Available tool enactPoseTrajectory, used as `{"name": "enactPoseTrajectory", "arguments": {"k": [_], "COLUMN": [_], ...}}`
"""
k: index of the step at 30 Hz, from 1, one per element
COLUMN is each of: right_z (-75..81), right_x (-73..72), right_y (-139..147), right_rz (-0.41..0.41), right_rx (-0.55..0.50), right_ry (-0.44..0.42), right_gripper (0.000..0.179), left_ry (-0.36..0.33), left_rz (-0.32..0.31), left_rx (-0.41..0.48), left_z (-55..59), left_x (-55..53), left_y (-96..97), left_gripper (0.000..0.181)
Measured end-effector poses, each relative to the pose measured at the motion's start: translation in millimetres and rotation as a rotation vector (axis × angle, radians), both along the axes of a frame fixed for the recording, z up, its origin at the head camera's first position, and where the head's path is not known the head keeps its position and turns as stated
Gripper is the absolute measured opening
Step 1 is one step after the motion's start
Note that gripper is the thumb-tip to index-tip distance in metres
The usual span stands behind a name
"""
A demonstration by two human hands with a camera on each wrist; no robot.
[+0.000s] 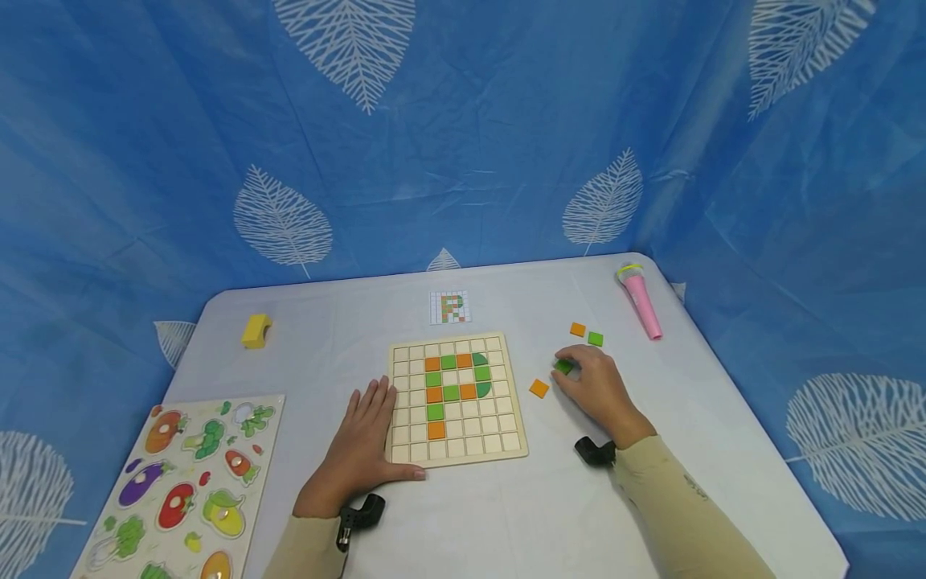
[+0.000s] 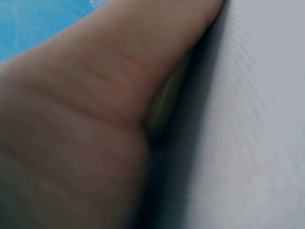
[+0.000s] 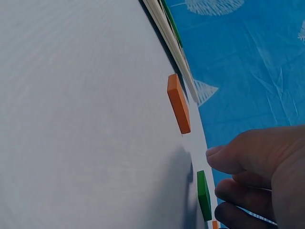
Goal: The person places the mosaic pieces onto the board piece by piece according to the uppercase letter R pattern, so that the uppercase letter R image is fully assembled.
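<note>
A wooden grid board [image 1: 515, 426] carries orange and green tiles arranged like a letter P, with rounded green pieces at its right side. My left hand [image 1: 365, 450] lies along the board's left edge, fingers straight and thumb stretched along the lower edge. In the left wrist view, a blurred part of this hand [image 2: 90, 105] fills much of the picture. To the right of the board, my right hand [image 1: 596, 390] hovers around a green square tile [image 1: 563, 367]. Its thumb and fingers [image 3: 240, 193] are apart, with the tile just beyond the fingertips. An orange tile [image 1: 538, 388] lies nearby.
Another orange tile [image 1: 577, 330] and green tile [image 1: 596, 338] lie beyond the right hand. A pattern card [image 1: 450, 307] sits behind the board. Farther out are a pink toy microphone [image 1: 641, 301], a yellow block [image 1: 256, 330] and a vegetable puzzle board [image 1: 249, 482].
</note>
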State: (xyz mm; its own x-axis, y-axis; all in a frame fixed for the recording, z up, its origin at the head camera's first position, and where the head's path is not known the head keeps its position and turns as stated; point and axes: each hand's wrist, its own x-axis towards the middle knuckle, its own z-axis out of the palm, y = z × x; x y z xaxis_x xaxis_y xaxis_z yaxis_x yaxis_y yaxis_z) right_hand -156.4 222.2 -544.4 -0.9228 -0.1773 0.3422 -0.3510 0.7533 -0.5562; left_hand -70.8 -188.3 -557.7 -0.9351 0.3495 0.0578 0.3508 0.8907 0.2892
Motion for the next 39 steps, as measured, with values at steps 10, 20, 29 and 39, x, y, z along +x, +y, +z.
{"name": "enactPoseTrajectory", "arguments": {"k": [10,20,29,39], "right_z": [1.4,1.3,2.3,0.1], "right_x": [-1.6,-1.6,-0.1,0.1], "right_y": [4.8,6.6,4.4,2.9], "right_rz": [-0.022,-0.024,-0.036,-0.037], "right_rx": [0.013,0.029,0.064,0.084], "right_ry": [-0.071,-0.099,-0.073,-0.060], "right_gripper": [0.035,0.036,0.031,0.024], "left_ry": [-0.007,-0.003,-0.003,-0.011], "left_rz": [0.001,0.001,0.005,0.003], "left_rx": [-0.004,0.007,0.000,0.009], "left_z": [2.8,4.1,3.6,4.6], "left_x": [-1.1,-0.6,-1.8,-1.4], "left_y": [-0.6,-0.3,-0.4,0.2], "left_gripper": [0.153,0.152,0.153,0.152]}}
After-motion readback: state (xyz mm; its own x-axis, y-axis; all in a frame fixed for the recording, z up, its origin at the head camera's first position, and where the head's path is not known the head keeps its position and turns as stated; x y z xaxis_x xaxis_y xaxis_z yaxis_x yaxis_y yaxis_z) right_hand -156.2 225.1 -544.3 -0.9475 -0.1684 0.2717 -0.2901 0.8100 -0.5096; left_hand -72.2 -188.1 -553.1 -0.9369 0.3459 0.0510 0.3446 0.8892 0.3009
